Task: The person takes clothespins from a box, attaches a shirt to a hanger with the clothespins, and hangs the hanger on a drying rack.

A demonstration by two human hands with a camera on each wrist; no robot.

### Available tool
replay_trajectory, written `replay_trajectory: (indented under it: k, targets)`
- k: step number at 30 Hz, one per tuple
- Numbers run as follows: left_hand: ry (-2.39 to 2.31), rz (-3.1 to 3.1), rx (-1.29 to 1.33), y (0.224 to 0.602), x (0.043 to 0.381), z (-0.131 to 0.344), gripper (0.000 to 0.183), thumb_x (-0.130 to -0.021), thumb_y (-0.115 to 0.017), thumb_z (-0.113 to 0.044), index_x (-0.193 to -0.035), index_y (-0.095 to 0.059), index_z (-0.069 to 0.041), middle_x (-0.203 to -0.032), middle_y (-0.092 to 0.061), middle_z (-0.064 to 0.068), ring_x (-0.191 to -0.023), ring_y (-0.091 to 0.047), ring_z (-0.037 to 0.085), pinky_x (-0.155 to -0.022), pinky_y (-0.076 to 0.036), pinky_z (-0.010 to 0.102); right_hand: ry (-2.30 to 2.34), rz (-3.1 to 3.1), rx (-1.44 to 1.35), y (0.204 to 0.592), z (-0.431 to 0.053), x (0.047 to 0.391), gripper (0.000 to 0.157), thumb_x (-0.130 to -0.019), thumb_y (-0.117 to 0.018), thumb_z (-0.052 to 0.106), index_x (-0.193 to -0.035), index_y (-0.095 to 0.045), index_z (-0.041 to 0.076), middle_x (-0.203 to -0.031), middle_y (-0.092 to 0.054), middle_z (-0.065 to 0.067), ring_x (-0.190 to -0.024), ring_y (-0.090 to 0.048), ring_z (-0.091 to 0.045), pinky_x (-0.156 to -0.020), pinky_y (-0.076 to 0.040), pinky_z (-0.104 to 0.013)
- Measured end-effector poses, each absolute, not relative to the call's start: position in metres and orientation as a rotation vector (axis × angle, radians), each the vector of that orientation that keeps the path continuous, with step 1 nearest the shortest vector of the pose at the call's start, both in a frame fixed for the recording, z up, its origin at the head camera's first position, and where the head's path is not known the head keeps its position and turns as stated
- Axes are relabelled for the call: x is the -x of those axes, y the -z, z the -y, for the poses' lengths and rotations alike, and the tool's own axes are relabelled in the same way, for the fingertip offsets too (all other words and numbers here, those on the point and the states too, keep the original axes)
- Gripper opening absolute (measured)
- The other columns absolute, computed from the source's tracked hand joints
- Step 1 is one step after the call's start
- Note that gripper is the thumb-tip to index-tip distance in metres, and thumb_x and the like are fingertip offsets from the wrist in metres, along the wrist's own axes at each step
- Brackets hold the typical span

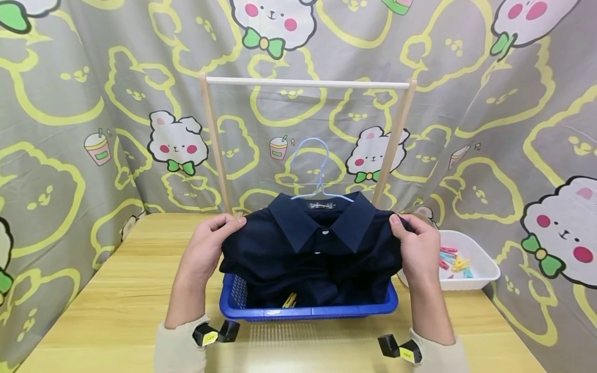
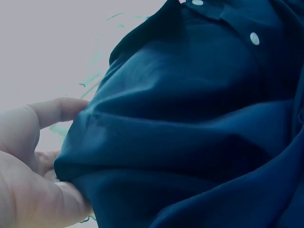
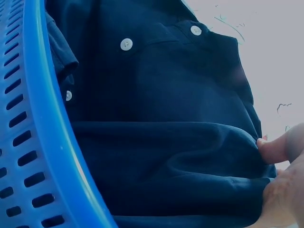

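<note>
A dark navy shirt [image 1: 298,259] with a pointed collar and white buttons hangs on a light blue hanger [image 1: 322,171], whose hook rises above the collar. My left hand [image 1: 205,248] pinches the shirt's left shoulder between thumb and fingers. At the opposite shoulder, my right hand [image 1: 417,248] grips the cloth the same way. The lower part of the shirt lies bunched in a blue basket [image 1: 308,312]. In the right wrist view the basket's slotted wall [image 3: 42,118] runs along the left side, beside the cloth. A yellow clothespin [image 1: 289,300] sits in the basket by the front rim.
Behind the basket stands a wooden rack with a white crossbar [image 1: 308,83]. On the right is a white tray [image 1: 487,272] with several coloured clothespins [image 1: 459,263]. The wooden table [image 1: 121,311] extends to the left. A patterned curtain [image 1: 135,62] surrounds the table's back and sides.
</note>
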State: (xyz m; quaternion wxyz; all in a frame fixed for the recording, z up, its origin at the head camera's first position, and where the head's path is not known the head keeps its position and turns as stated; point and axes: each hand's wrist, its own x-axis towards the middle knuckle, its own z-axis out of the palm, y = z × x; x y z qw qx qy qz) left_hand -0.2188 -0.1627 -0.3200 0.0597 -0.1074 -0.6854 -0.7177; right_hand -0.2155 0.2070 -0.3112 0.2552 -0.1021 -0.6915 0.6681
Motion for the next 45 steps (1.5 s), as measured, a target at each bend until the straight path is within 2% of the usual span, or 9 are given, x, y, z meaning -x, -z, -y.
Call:
replay_trajectory:
  k: [5,10,17,23,29,39,45]
  targets:
    - [2.202,2.061,0.32,0.321,0.219,0.166,0.025,-0.091,-0.065,-0.024,-0.079,-0.061,-0.003,-0.076,-0.051,0.004,-0.074,-0.05,0.02,-0.062,-0.045,0.029,-1.803,1.897,0.256,0.312,-0.205,0.216,0.025,-0.084,-0.074,0.024,-0.09,-0.071,0.0,-0.079,-0.061,0.0,-0.079,-0.054,-0.016,-0.06,-0.048,-0.02]
    - [2.176,2.076,0.309,0.321,0.218,0.166,0.024,-0.09,-0.066,-0.024,-0.079,-0.063,-0.003,-0.077,-0.053,0.004,-0.077,-0.051,0.021,-0.065,-0.046,0.029,-1.796,1.925,0.26,0.313,-0.206,0.216,0.029,-0.084,-0.073,0.026,-0.095,-0.071,-0.001,-0.081,-0.061,0.001,-0.082,-0.053,-0.016,-0.062,-0.047,-0.02]
    - [2.127,2.148,0.29,0.319,0.218,0.165,0.027,-0.089,-0.067,-0.028,-0.075,-0.061,-0.006,-0.071,-0.051,0.002,-0.07,-0.051,0.019,-0.061,-0.046,0.03,-1.772,1.936,0.255,0.314,-0.207,0.217,0.031,-0.084,-0.073,0.027,-0.096,-0.071,-0.001,-0.082,-0.062,0.002,-0.084,-0.053,-0.015,-0.065,-0.046,-0.019]
    - [2.12,2.166,0.369,0.32,0.218,0.167,0.028,-0.089,-0.068,-0.023,-0.071,-0.056,-0.005,-0.066,-0.044,0.001,-0.069,-0.047,0.02,-0.061,-0.041,0.029,-1.827,1.93,0.246,0.312,-0.206,0.217,0.031,-0.083,-0.074,0.026,-0.095,-0.07,-0.002,-0.082,-0.062,0.001,-0.082,-0.054,-0.016,-0.063,-0.048,-0.02]
    - [2.082,2.262,0.389,0.318,0.216,0.17,0.026,-0.083,-0.074,-0.018,-0.073,-0.053,-0.006,-0.07,-0.044,0.001,-0.079,-0.049,0.025,-0.066,-0.043,0.031,-1.831,2.003,0.247,0.312,-0.21,0.215,0.031,-0.083,-0.074,0.031,-0.096,-0.071,0.003,-0.082,-0.063,0.004,-0.079,-0.055,-0.013,-0.062,-0.048,-0.02]
    - [2.098,2.272,0.467,0.322,0.218,0.175,0.025,-0.079,-0.073,-0.005,-0.075,-0.049,-0.003,-0.067,-0.042,-0.001,-0.067,-0.047,0.019,-0.06,-0.041,0.028,-1.77,2.138,0.208,0.313,-0.216,0.214,0.034,-0.081,-0.074,0.04,-0.095,-0.072,0.008,-0.081,-0.062,0.007,-0.072,-0.057,-0.011,-0.06,-0.049,-0.022]
    - [2.128,2.26,0.442,0.323,0.22,0.176,0.023,-0.08,-0.072,-0.004,-0.074,-0.05,-0.004,-0.067,-0.043,-0.001,-0.064,-0.048,0.017,-0.057,-0.042,0.026,-1.649,2.232,0.14,0.314,-0.22,0.216,0.044,-0.083,-0.07,0.045,-0.1,-0.07,0.005,-0.088,-0.062,0.006,-0.082,-0.055,-0.012,-0.065,-0.048,-0.02]
